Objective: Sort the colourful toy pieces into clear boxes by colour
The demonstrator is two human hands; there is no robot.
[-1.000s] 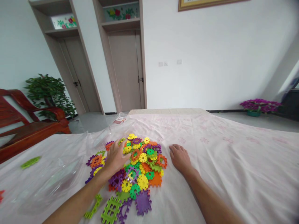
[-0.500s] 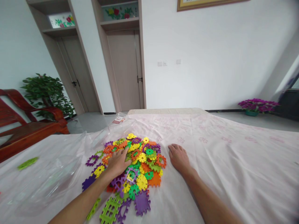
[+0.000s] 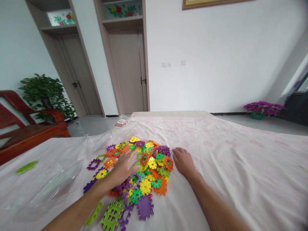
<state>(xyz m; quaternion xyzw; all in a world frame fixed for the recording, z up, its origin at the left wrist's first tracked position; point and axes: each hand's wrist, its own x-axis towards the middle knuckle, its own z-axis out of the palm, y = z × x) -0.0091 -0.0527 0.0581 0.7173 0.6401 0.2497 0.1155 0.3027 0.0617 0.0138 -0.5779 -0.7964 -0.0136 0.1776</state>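
A heap of colourful plastic interlocking building pieces, among them a yellow flower-shaped disc [image 3: 145, 186], a purple square plate [image 3: 145, 207] and a green window-shaped piece [image 3: 112, 216], lies on the pale cloth [image 3: 231, 179]. Across the upper middle of the heap rests my left hand [image 3: 124, 168], fingers stretched and thumb apart, touching pieces without gripping any. My right hand [image 3: 183, 161] lies palm down on the cloth, just right of the heap, its fingers extended and holding nothing. Pieces under my left palm are hidden.
Clear plastic bags [image 3: 55, 183] spread over the cloth on the left, with a lone green piece [image 3: 27, 167] beyond them. A red wooden chair [image 3: 48, 125] and a leafy plant [image 3: 47, 96] stand past the left edge. Purple flowers [image 3: 263, 108] sit on the floor at right.
The upper right part of the heap has shifted right, towards my right hand. My left thumb is spread wider and the left hand has moved slightly right. My right hand stays nearly in place.
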